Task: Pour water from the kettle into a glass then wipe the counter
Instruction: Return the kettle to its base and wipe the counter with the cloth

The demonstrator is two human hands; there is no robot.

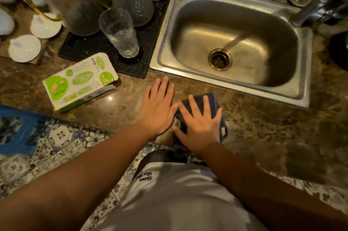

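A dark blue cloth (211,102) lies on the brown marble counter (263,127) just in front of the sink. My right hand (200,127) presses flat on the cloth with fingers spread. My left hand (157,108) rests flat on the bare counter right beside it, fingers apart, holding nothing. A tall clear glass (120,33) with water in it stands on a black rubber mat (105,50) at the back left. Behind the glass stands a large clear jug with a gold handle (75,1); I cannot tell whether this is the kettle.
A steel sink (233,42) fills the back right, with a tap (320,5) over its right rim. A green and white tissue box (81,82) lies left of my hands. White cups (24,48) stand at the far left. A blue stool (17,131) sits below the counter edge.
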